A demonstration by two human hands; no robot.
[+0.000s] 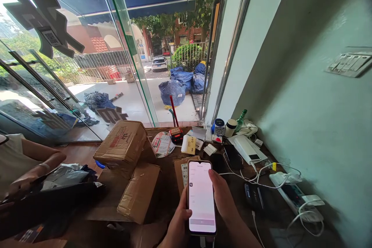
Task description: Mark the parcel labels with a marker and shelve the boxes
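A smartphone [201,197] with a lit pale pink screen stands upright over the wooden table [165,197] at the bottom centre. My left hand [178,223] grips its lower left edge, thumb on the side. My right hand [223,197] wraps behind its right edge, fingers closed along the back. Under the phone lies a small cardboard parcel [181,172] with a label.
Two cardboard boxes [122,145] [138,193] sit to the left. Another person's arm [31,172] holds dark plastic bags [55,195] at far left. Cables, a power strip [293,193], a white device [247,149], cups and a green bottle [240,121] crowd the right, by the wall.
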